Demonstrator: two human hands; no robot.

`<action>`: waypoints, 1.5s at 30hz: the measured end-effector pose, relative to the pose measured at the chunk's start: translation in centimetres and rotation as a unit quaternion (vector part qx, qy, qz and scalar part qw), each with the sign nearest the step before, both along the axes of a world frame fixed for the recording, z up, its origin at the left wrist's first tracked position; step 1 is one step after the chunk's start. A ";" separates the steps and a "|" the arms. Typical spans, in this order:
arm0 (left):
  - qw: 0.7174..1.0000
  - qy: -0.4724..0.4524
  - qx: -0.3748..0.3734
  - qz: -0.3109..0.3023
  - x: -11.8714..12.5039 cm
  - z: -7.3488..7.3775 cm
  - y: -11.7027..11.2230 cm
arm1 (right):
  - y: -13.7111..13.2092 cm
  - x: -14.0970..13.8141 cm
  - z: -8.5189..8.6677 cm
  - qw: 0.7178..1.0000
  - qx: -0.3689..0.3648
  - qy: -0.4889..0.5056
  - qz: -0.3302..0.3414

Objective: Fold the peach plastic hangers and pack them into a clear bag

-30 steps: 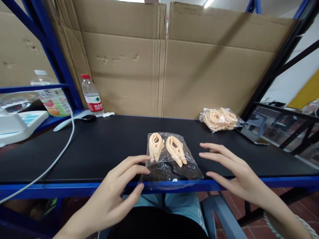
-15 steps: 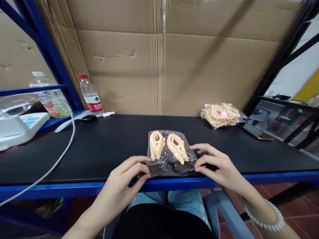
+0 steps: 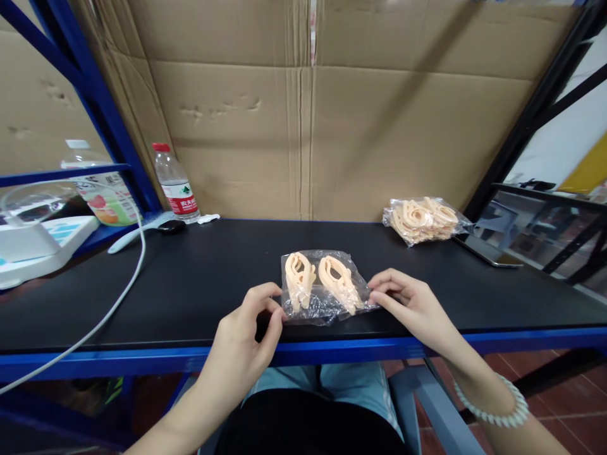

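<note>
A small clear plastic bag (image 3: 324,285) holding two peach-coloured plastic clips lies on the black worktop (image 3: 199,284) near its front edge. My left hand (image 3: 246,335) pinches the bag's lower left corner between thumb and fingers. My right hand (image 3: 411,306) pinches its lower right edge. The bag's lower part looks folded up under the clips.
A fuller clear bag of the same peach clips (image 3: 422,220) sits at the back right beside a tablet (image 3: 488,251). At the back left stand a water bottle (image 3: 174,183) and a white cable (image 3: 114,297). Cardboard sheets (image 3: 308,114) wall the back; a white device (image 3: 33,243) sits far left.
Both hands moved in and closed on the bag's lower corners. The loose lower part of the bag, which hung over the table edge, has been drawn up toward the clips.
</note>
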State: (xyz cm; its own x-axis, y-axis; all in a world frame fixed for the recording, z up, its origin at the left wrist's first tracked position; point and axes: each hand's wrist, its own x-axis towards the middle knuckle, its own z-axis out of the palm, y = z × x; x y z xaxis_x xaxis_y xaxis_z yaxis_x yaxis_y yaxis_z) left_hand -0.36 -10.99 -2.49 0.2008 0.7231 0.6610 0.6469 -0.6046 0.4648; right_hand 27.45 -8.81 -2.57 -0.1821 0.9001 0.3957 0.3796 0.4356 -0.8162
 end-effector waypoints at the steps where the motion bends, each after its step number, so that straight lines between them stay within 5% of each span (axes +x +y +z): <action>1: 1.000 0.016 0.002 -0.001 0.0 -0.1 0.1 | 0.0 -0.1 -0.1 1.000 0.001 0.012 0.000; 17: 0.994 0.090 0.054 -0.024 -0.2 -1.1 0.3 | 0.0 0.5 -0.7 0.999 0.050 0.001 -0.010; 21: 0.993 0.106 0.044 -0.016 -0.1 -1.0 -0.1 | -0.7 0.7 0.1 0.976 0.204 -0.048 -0.053; 24: 0.990 0.133 0.057 0.004 -0.1 -0.7 -0.5 | -1.3 0.8 0.7 0.943 0.302 -0.142 -0.004; 30: 0.985 0.166 0.034 -0.037 -0.5 -0.2 -0.3 | -0.5 1.6 0.1 0.909 0.295 -0.285 0.076; 39: 0.969 0.232 0.002 -0.082 -1.1 1.3 1.1 | 0.9 1.9 -0.3 0.918 0.291 -0.253 0.092; 45: 0.947 0.296 0.043 -0.119 -1.1 2.0 1.9 | 1.4 2.1 -0.2 0.923 0.289 -0.239 0.086</action>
